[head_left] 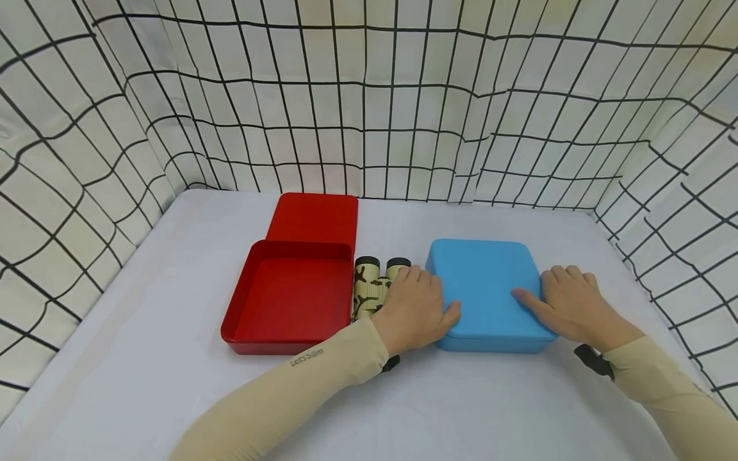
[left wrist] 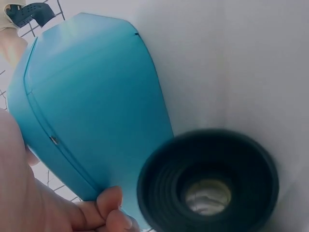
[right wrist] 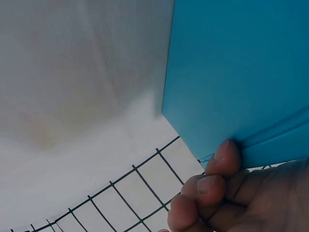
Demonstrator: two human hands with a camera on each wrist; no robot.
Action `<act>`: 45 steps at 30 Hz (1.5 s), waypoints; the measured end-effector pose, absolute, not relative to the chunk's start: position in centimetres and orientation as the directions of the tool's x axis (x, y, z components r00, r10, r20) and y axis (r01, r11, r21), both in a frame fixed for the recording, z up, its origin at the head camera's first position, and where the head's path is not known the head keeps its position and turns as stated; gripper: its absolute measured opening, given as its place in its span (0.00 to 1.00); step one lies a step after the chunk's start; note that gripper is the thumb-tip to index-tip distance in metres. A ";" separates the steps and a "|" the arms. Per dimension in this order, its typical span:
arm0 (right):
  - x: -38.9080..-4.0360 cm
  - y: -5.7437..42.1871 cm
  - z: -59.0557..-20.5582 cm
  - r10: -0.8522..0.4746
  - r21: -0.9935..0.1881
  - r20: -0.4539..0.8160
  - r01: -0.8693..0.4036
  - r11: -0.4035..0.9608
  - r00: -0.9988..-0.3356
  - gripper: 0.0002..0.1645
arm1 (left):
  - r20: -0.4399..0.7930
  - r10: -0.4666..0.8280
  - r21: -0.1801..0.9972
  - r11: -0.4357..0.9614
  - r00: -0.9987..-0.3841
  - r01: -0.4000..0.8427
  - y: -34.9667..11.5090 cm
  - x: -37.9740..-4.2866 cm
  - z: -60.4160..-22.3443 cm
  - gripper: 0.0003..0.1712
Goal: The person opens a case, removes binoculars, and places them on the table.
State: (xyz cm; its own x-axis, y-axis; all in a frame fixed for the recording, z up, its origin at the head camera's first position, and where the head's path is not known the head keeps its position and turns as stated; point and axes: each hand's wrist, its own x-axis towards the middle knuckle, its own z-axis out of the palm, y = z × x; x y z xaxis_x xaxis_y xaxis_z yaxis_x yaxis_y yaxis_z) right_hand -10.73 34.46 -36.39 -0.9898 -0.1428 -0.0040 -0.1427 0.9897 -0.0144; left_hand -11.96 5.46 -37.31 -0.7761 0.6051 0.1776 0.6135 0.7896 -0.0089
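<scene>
A light blue box (head_left: 481,288) with its lid down sits on the table, right of the middle. At its left side my left hand (head_left: 414,310) grips it, thumb on the lid's edge and fingers against the side wall. My right hand (head_left: 576,306) holds the opposite side the same way, its thumb on top; fingertips (right wrist: 226,157) touch the box near the lid seam in the right wrist view. Camouflage binoculars (head_left: 366,289) lie just left of the blue box, partly hidden behind my left hand. One dark eyepiece (left wrist: 207,176) looms close in the left wrist view.
An open red box (head_left: 291,294) stands left of the binoculars, its lid (head_left: 314,216) folded back flat behind it. Black wire grid (head_left: 363,105) encloses the white table (head_left: 144,358) at the back and both sides.
</scene>
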 end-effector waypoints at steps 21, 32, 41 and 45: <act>-10.7 33.0 -36.2 -0.146 0.005 0.001 -0.146 0.989 -0.989 0.44 | 0.226 0.603 -0.085 0.795 -0.765 0.601 4.1 -11.8 -37.3 0.27; -10.6 32.9 -36.0 -0.144 -0.021 0.027 -0.145 0.989 -0.989 0.42 | 0.180 0.600 -0.016 0.794 -0.780 0.607 3.9 -11.9 -37.2 0.27; -10.7 32.2 -36.1 -0.149 -0.031 0.019 -0.149 0.988 -0.989 0.43 | 0.143 0.579 0.016 0.809 -0.802 0.587 3.3 -11.9 -37.2 0.26; -10.7 32.1 -36.3 -0.144 -0.024 0.016 -0.145 0.989 -0.989 0.44 | 0.169 0.583 0.014 0.805 -0.795 0.594 3.1 -11.8 -37.3 0.26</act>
State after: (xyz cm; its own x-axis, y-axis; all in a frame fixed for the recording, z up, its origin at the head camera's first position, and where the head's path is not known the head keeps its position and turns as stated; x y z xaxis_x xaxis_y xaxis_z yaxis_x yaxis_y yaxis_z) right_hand -10.67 32.13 -36.29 -0.9894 -0.1442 0.0156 -0.1446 0.9892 -0.0243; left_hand -11.76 3.09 -37.33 -0.7945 0.5834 0.1685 0.5938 0.8045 0.0144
